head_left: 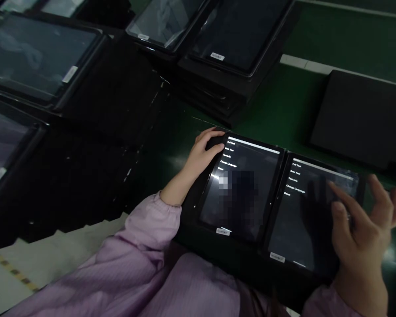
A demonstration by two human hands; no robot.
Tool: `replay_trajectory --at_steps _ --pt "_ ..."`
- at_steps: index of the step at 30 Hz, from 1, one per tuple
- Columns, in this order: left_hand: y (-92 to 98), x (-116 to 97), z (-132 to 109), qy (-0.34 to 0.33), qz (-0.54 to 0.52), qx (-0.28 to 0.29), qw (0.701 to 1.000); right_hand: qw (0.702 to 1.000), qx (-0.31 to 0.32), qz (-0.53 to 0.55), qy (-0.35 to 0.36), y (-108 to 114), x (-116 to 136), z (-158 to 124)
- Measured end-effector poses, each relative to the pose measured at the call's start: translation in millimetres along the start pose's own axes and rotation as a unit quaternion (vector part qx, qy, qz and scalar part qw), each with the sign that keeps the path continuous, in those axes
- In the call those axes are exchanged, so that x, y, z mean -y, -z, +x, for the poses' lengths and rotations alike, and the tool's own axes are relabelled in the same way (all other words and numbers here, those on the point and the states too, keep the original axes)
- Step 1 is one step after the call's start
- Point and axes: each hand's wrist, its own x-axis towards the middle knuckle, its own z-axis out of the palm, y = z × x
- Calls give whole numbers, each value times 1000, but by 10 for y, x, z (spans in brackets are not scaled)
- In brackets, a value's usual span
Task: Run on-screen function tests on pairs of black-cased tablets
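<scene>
Two black-cased tablets lie side by side on the bench, each screen showing a white menu list with entries such as Full Test and Reset. My left hand (201, 154) curls its fingers over the top left edge of the left tablet (240, 160), beside the menu. A pixelated blur covers the middle of that screen. My right hand (361, 220) hovers over the right side of the right tablet (293, 220), its fingers apart and holding nothing. Its index fingertip is close to the glass, but contact cannot be told. Lilac sleeves cover both my arms.
Stacks of dark tablets in black cases (218, 75) fill the upper left of the bench. A flat black panel (359, 119) lies on the green bench top (264, 105) at the right. Yellow and black tape (15, 270) runs along a pale surface at lower left.
</scene>
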Motion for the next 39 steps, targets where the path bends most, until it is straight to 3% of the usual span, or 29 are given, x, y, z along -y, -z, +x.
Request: replay_trajectory --at_steps 4,9,18,24,30,33,36,39 --pt "-27 -30 43 -22 37 13 999 999 -28 -2 -29 20 12 -3" --pt "-26 -36 35 0 17 10 1000 999 -41 10 -21 2 9 8" --pt "15 -39 27 16 1 43 999 999 17 30 20 39 33 27" --pt "58 111 36 7 -1 89 996 998 44 43 27 42 45 6" --pt "163 94 -23 -7 33 160 986 996 -41 79 -24 46 18 -9" --pt "165 47 -8 9 -12 146 989 993 -55 90 -61 44 21 -9" --pt "152 18 25 32 -135 123 983 987 -79 114 -81 35 29 -9" --pt "241 -56 -111 40 -231 44 971 980 -96 135 -114 35 29 -10"
